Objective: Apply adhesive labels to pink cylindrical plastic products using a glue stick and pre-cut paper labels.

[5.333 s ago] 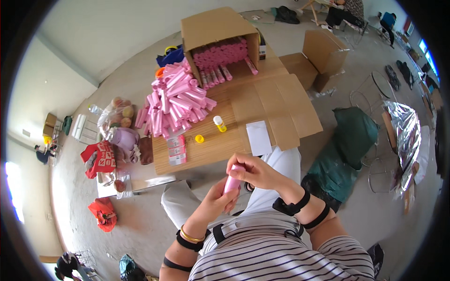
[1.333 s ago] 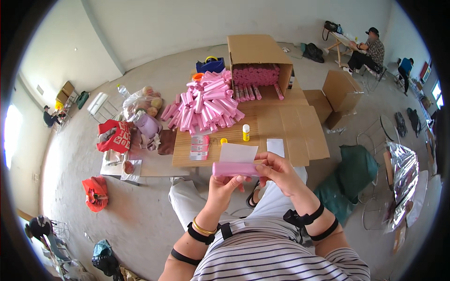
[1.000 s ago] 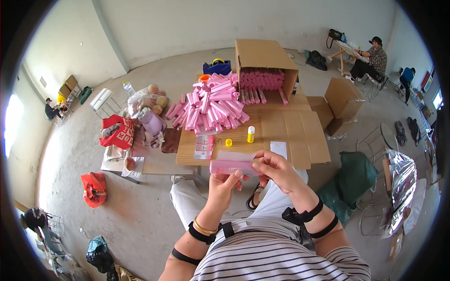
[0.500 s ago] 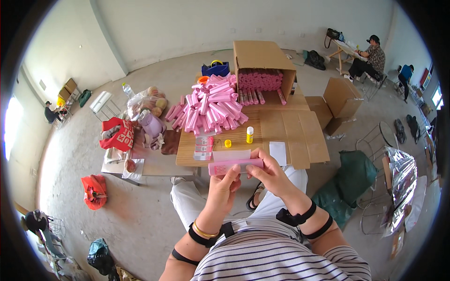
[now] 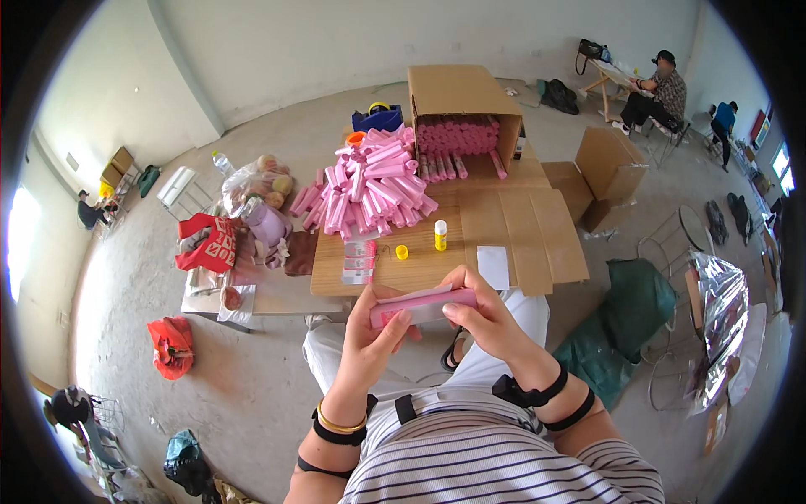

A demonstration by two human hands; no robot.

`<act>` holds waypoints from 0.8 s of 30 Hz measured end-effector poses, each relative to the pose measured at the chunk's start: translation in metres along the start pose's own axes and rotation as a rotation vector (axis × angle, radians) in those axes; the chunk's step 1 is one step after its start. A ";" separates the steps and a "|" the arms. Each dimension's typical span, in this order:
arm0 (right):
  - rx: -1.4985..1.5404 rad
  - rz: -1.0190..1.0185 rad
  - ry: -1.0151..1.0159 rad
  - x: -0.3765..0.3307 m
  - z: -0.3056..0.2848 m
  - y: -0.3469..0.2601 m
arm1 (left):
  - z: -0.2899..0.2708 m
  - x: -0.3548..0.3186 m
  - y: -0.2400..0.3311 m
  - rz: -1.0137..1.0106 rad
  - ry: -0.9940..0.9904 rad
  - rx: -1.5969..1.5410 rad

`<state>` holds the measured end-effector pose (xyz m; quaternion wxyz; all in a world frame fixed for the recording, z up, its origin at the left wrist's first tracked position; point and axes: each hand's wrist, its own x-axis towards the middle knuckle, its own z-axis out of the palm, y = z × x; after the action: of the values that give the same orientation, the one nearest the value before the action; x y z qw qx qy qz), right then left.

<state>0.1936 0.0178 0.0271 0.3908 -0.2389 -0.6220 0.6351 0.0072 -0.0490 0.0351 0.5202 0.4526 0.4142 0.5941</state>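
A pink paper-wrapped roll (image 5: 430,312) is held level in front of me, above my lap and close to the table's near edge. My left hand (image 5: 368,332) grips its left end and my right hand (image 5: 485,315) its right end, thumbs on the near side. A pale paper flap lies along its upper edge. On the table stand an uncapped glue stick (image 5: 441,237) and, left of it, its yellow cap (image 5: 401,252). Small pink-and-grey labels (image 5: 359,262) lie farther left; a white sheet (image 5: 493,267) is at the right.
A heap of pink rolls (image 5: 369,181) covers the table's left part. Behind it are an open cardboard box (image 5: 466,92) packed with rolls and a blue tape dispenser (image 5: 378,118). Bags and a lilac bottle (image 5: 267,223) crowd a low side table. Two people (image 5: 663,97) work at the far right.
The paper flap that stood out beyond the roll now lies down against it. My left hand has shifted left and wrapped round the roll's left end.
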 end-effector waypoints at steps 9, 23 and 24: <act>0.047 0.008 0.009 -0.006 0.000 -0.006 | 0.008 0.000 0.005 -0.056 -0.001 -0.048; 0.091 -0.006 0.023 -0.011 0.004 -0.010 | 0.014 0.000 0.003 -0.039 0.041 -0.099; 0.088 -0.003 0.029 -0.012 0.004 -0.008 | 0.014 0.000 0.001 -0.027 0.042 -0.106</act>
<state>0.1990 0.0053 0.0333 0.4108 -0.2296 -0.5880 0.6579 0.0205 -0.0488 0.0396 0.5428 0.4061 0.3989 0.6175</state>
